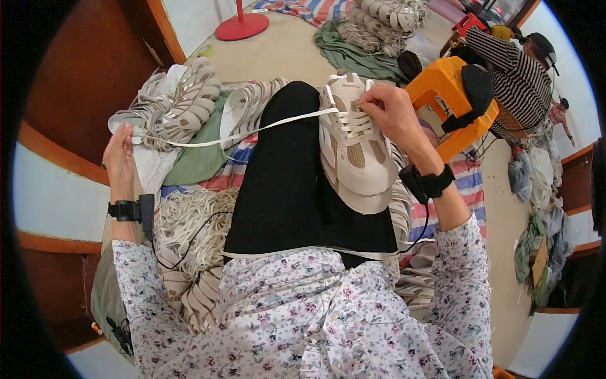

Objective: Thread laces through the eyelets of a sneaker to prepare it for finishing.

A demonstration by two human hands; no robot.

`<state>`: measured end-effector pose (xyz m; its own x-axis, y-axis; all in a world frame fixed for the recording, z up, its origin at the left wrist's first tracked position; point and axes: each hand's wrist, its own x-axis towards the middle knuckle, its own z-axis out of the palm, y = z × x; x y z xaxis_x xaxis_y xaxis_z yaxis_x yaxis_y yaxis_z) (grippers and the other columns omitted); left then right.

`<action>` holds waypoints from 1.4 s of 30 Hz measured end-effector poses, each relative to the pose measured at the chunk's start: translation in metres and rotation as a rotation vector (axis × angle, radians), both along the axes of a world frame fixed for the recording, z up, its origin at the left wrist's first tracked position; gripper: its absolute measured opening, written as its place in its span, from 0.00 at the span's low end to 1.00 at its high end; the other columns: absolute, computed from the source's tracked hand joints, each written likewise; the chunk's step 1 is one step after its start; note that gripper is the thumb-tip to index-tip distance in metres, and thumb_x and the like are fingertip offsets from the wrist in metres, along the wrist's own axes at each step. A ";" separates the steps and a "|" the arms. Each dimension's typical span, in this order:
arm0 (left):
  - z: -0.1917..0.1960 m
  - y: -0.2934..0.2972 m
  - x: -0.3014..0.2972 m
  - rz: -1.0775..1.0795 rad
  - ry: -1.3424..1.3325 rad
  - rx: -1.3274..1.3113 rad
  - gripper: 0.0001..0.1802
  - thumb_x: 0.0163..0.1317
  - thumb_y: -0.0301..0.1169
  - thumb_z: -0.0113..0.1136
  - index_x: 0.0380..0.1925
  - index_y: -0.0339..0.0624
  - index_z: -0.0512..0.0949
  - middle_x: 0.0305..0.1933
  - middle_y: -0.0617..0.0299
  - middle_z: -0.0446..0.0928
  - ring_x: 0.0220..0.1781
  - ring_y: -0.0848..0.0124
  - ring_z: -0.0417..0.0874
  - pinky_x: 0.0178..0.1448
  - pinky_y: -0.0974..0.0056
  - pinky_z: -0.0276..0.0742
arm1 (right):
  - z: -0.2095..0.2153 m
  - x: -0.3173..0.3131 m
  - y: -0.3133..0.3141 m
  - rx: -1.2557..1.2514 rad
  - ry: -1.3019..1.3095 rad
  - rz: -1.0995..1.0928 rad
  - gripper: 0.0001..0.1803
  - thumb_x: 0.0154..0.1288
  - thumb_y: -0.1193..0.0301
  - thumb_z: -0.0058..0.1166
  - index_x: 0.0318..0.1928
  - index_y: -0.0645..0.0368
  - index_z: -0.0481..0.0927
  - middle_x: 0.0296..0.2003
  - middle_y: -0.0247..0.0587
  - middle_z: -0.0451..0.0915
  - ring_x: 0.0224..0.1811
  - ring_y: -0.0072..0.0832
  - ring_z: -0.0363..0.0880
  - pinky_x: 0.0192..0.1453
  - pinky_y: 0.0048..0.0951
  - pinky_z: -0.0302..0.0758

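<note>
A beige and white sneaker upper (356,158) lies on my right thigh, toe toward me, on top of a second, similar piece. Its lower eyelets are laced crosswise with a flat cream shoelace (252,134). The lace runs taut from the shoe out to the far left, where my left hand (118,155) is closed on its end beside a small whitish piece. My right hand (390,115) is at the upper right edge of the lacing, thumb and forefinger pinched together against the shoe. What lies between those fingertips is hidden.
Stacked shoe uppers (196,104) lie on the left, above a heap of loose laces (192,221). A yellow-orange stool (435,82) stands at the right, near a person in a striped top (517,79). More uppers (382,25) are piled on green cloth (344,57) farther off.
</note>
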<state>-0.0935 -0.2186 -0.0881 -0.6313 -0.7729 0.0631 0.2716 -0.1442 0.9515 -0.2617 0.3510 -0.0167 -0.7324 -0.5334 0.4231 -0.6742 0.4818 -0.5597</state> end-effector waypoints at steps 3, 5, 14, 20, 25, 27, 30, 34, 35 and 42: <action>-0.016 0.021 0.000 -0.079 -0.041 -0.010 0.32 0.64 0.21 0.59 0.66 0.21 0.60 0.55 0.49 0.80 0.48 0.73 0.84 0.49 0.77 0.78 | -0.001 0.009 -0.007 0.107 0.235 -0.067 0.03 0.53 0.82 0.54 0.31 0.68 0.78 0.30 0.54 0.79 0.35 0.50 0.79 0.39 0.44 0.74; -0.026 0.033 0.001 -0.110 -0.091 0.039 0.31 0.64 0.20 0.59 0.65 0.21 0.62 0.55 0.49 0.80 0.47 0.74 0.84 0.49 0.77 0.78 | 0.000 0.011 -0.012 0.171 0.365 -0.090 0.06 0.51 0.83 0.51 0.32 0.67 0.73 0.33 0.55 0.77 0.41 0.54 0.78 0.43 0.50 0.73; -0.054 0.100 0.015 -0.434 -0.178 0.242 0.11 0.65 0.22 0.59 0.45 0.25 0.79 0.48 0.52 0.83 0.41 0.77 0.84 0.48 0.79 0.81 | 0.008 0.013 -0.016 -0.120 -0.046 0.034 0.05 0.59 0.80 0.54 0.37 0.64 0.77 0.30 0.50 0.80 0.33 0.45 0.80 0.38 0.36 0.75; -0.031 0.173 -0.008 -0.466 -0.204 0.186 0.10 0.66 0.28 0.60 0.42 0.31 0.82 0.35 0.62 0.82 0.36 0.80 0.81 0.40 0.80 0.73 | 0.015 0.018 -0.015 0.105 0.466 0.059 0.09 0.54 0.82 0.54 0.38 0.63 0.78 0.32 0.46 0.80 0.37 0.43 0.80 0.40 0.42 0.74; 0.002 0.230 -0.036 -0.696 -0.188 0.051 0.12 0.68 0.33 0.59 0.39 0.33 0.83 0.29 0.67 0.78 0.30 0.83 0.76 0.34 0.80 0.68 | 0.015 0.024 -0.030 0.345 0.598 0.116 0.11 0.51 0.82 0.54 0.38 0.62 0.76 0.35 0.44 0.78 0.43 0.40 0.80 0.43 0.43 0.75; 0.015 0.251 -0.042 -0.812 -0.189 -0.032 0.14 0.71 0.35 0.56 0.44 0.34 0.80 0.31 0.68 0.79 0.31 0.85 0.79 0.32 0.81 0.69 | 0.014 0.026 -0.035 0.430 0.611 0.129 0.12 0.50 0.82 0.54 0.38 0.62 0.76 0.35 0.44 0.78 0.45 0.39 0.80 0.44 0.41 0.76; 0.034 0.276 -0.048 -0.904 -0.195 -0.035 0.14 0.71 0.36 0.56 0.43 0.35 0.81 0.31 0.67 0.80 0.31 0.84 0.79 0.36 0.79 0.72 | 0.017 0.024 -0.040 0.479 0.643 0.136 0.12 0.49 0.82 0.56 0.37 0.63 0.76 0.35 0.45 0.77 0.45 0.41 0.79 0.45 0.39 0.77; 0.054 0.305 -0.058 -0.950 -0.258 -0.007 0.15 0.71 0.38 0.56 0.45 0.36 0.80 0.35 0.67 0.80 0.32 0.81 0.80 0.39 0.78 0.76 | 0.038 0.042 -0.046 0.382 0.484 0.170 0.17 0.46 0.84 0.59 0.40 0.64 0.74 0.38 0.47 0.77 0.45 0.45 0.78 0.45 0.40 0.77; 0.057 0.312 -0.060 -1.008 -0.224 0.087 0.15 0.72 0.39 0.55 0.44 0.36 0.79 0.38 0.63 0.81 0.36 0.79 0.82 0.41 0.77 0.77 | 0.045 0.055 -0.051 0.377 0.358 0.164 0.17 0.45 0.83 0.59 0.40 0.63 0.74 0.38 0.48 0.77 0.45 0.46 0.78 0.46 0.41 0.77; 0.059 0.354 -0.075 -1.185 -0.157 0.490 0.11 0.72 0.33 0.52 0.38 0.35 0.77 0.42 0.51 0.81 0.38 0.73 0.83 0.39 0.74 0.79 | 0.064 0.209 -0.088 -0.447 -0.114 0.957 0.12 0.51 0.78 0.54 0.37 0.69 0.71 0.33 0.52 0.71 0.38 0.47 0.77 0.38 0.42 0.76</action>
